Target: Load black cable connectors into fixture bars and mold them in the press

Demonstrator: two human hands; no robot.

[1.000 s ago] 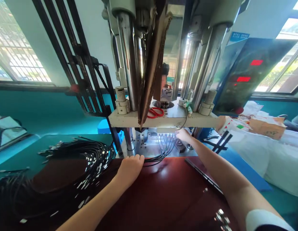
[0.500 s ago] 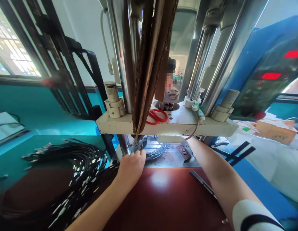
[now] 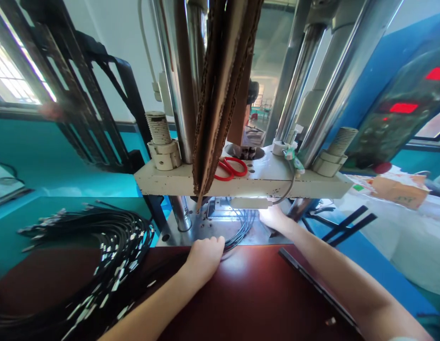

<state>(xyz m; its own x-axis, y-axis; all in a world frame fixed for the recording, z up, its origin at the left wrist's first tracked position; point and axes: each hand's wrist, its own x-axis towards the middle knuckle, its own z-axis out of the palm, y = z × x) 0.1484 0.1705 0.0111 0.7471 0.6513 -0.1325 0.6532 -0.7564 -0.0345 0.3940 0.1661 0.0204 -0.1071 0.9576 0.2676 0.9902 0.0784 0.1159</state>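
My left hand point(image 3: 205, 256) rests curled at the far edge of the dark red table point(image 3: 248, 298), its fingers closed over a bundle of thin black cables point(image 3: 241, 227). The cables run forward under the cream plate point(image 3: 241, 182) of a vertical press into its metal mould area point(image 3: 223, 210). My right hand point(image 3: 275, 219) reaches beneath that plate, beside the cables' far ends; its fingers are overexposed and partly hidden. Red-handled scissors point(image 3: 230, 169) lie on top of the plate.
A large pile of black cables with metal ends point(image 3: 99, 246) lies on the left. Chrome columns point(image 3: 177, 80) and a hanging cardboard sheet point(image 3: 220, 94) rise ahead. A control panel with red digits point(image 3: 400, 109) stands right. A black bar point(image 3: 312, 279) lies on the table.
My left hand slid back slightly toward the table edge with the cables. My right hand drew out from deep under the plate and shows again. The view shifted closer.
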